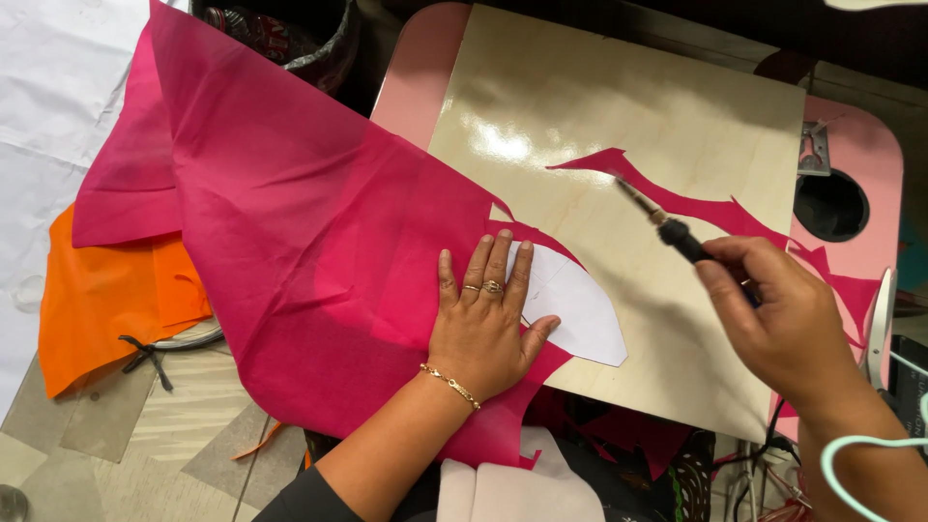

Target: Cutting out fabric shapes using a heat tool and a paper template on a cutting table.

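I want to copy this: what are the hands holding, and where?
Right hand grips a heated cutting tool by its black handle. Left hand presses flat on pink fabric.

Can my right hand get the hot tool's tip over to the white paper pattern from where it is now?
Probably yes: the right hand holds the tool above bare board, nothing between it and the pattern.

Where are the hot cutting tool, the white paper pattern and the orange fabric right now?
Hot cutting tool [667, 227]: head view, on the dark collar behind the metal tip.
White paper pattern [580, 309]: head view, on its bare middle, beside the left hand's thumb.
Orange fabric [106, 295]: head view, on the middle of the sheet.
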